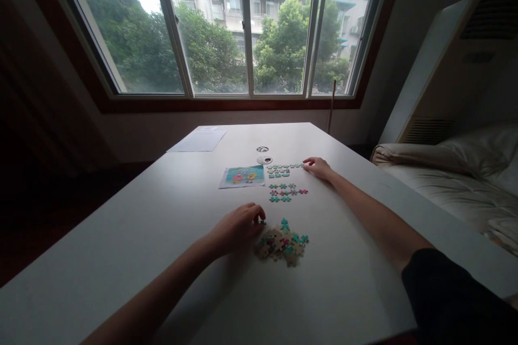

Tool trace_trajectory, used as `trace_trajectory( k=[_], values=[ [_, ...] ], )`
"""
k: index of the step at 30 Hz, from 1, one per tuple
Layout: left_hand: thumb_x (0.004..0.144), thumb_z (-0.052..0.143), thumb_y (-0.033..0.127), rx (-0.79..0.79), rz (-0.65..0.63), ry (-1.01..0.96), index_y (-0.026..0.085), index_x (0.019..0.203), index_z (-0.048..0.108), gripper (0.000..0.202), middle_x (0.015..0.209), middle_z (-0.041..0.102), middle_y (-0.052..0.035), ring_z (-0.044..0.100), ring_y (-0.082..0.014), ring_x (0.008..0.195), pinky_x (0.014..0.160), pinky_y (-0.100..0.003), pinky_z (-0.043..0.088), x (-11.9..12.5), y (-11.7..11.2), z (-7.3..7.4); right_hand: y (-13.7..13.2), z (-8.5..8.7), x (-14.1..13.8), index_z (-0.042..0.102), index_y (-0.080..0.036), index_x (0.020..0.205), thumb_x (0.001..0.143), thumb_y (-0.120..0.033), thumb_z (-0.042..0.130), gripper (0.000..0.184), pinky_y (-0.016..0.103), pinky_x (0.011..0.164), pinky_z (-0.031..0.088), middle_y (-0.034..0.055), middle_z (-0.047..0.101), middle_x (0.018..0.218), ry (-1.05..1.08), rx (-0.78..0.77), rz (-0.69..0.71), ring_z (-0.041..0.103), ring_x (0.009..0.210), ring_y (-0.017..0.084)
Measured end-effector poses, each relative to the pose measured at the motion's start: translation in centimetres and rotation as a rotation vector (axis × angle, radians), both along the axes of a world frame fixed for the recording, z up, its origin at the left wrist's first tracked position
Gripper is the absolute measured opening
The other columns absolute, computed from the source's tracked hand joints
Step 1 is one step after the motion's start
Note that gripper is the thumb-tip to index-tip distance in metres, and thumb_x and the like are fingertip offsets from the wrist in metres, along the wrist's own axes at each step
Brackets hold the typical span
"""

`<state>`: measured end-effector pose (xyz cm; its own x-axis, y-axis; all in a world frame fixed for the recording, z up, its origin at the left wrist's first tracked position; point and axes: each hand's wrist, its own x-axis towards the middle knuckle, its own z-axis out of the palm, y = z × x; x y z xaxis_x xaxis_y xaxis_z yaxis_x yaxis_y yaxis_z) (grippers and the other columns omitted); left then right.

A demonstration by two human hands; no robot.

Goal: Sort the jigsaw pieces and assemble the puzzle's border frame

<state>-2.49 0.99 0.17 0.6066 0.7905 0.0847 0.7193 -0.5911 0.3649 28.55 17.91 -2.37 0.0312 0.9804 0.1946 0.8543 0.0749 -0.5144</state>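
Note:
On the white table, my left hand [242,222] has its fingers curled down onto a small green puzzle piece [263,222], just left of a loose heap of puzzle pieces [279,245]. Many pieces in the heap lie with their plain tan backs up; others show green or pink. Farther off, my right hand [318,167] pinches at a puzzle piece [301,165] at the right end of the farthest row; its fingertips partly cover it. Green pieces [279,176] lie in short rows, with pink-and-green ones [302,192] nearer me. Left of the rows is a colourful cartoon picture sheet [244,176].
Two small round items [264,160] lie beyond the rows. White paper [197,140] rests at the table's far left corner. A bed or couch with pale covers [441,167] is on the right, and a thin stick [332,108] stands beyond the table.

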Motion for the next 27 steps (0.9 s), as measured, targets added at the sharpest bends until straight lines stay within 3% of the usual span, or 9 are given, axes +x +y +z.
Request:
trace_trajectory(
  k=[7,12,16,23,27],
  values=[
    [0.075,0.053,0.014,-0.024,-0.014,-0.083,0.017,0.084,0.060,0.012,0.078,0.057,-0.0021,0.053,-0.0133,0.067,0.059,-0.021,0.041,-0.1,0.1,-0.1,-3.7,0.9,-2.2,0.066,-0.016,0.089,0.076,-0.026,0.053,0.021,0.023,0.062,0.041,0.0029,0.064,0.078,0.026,0.179,0.209,0.052,0.063,0.011],
    [0.074,0.053,0.015,-0.001,-0.023,-0.195,0.017,0.077,0.061,0.009,0.070,0.058,-0.0002,0.051,-0.0116,0.061,0.057,-0.020,0.039,0.2,0.2,-0.1,-8.6,1.5,-5.2,0.065,-0.017,0.082,0.076,-0.022,0.054,0.014,0.021,0.059,0.042,0.0003,0.062,0.071,0.062,0.252,0.491,0.051,0.060,0.009],
    [0.075,0.055,0.022,-0.025,0.041,-0.343,0.016,0.077,0.061,0.009,0.065,0.059,0.0005,0.050,-0.0108,0.057,0.055,-0.021,0.039,1.1,-0.2,0.2,-13.0,1.6,-6.5,0.064,-0.017,0.083,0.078,-0.020,0.053,0.012,0.021,0.059,0.043,0.0016,0.061,0.072,0.096,0.327,0.702,0.051,0.060,0.009],
    [0.067,0.066,0.033,-0.407,0.211,-0.818,0.013,0.071,0.057,0.022,0.065,0.062,-0.0017,0.053,-0.0116,0.058,0.054,-0.022,0.041,3.4,-0.7,0.3,-17.1,1.6,-7.2,0.061,-0.021,0.087,0.076,-0.035,0.061,0.018,0.024,0.063,0.040,-0.0015,0.060,0.069,0.033,0.454,0.664,0.051,0.060,0.010],
    [0.063,0.070,0.033,-0.540,0.286,-0.906,0.013,0.070,0.057,0.025,0.058,0.059,0.0007,0.049,-0.0094,0.052,0.047,-0.019,0.035,3.9,-1.0,0.2,-17.3,1.6,-7.7,0.061,-0.021,0.088,0.074,-0.041,0.062,0.025,0.024,0.061,0.038,-0.0019,0.060,0.068,0.031,0.485,0.643,0.051,0.058,0.009]
  ],
)
